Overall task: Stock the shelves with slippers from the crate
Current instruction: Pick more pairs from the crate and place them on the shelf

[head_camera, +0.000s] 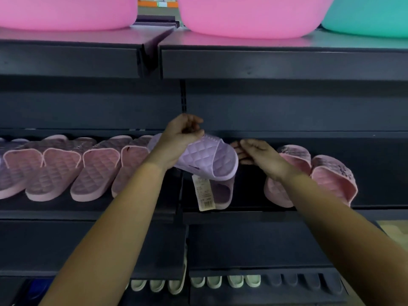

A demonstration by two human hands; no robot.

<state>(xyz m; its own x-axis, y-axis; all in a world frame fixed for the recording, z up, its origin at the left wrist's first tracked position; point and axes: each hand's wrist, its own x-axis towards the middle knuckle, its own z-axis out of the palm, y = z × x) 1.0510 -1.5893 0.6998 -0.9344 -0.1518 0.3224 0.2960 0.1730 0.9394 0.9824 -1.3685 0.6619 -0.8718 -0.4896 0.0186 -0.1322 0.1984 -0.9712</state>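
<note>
Lilac slipper pair [207,159] was held at mid-frame, over the dark middle shelf [265,214].
Low in the frame, pale green slippers [220,281] lined a lower shelf; above, the left hand [181,133] gripped the pair's far end with curled fingers, a paper tag [206,194] dangling, while the right hand [256,154] lay loosely open just beside it, holding nothing. Pink slippers [66,168] stood in a row at left, another pink pair [320,173] at right; pink basins [249,16] sat along the top.

Print on the tag [204,193] of the lilac slipper [205,155] is unreadably small, and the top edge crops the pink basins [249,14].
</note>
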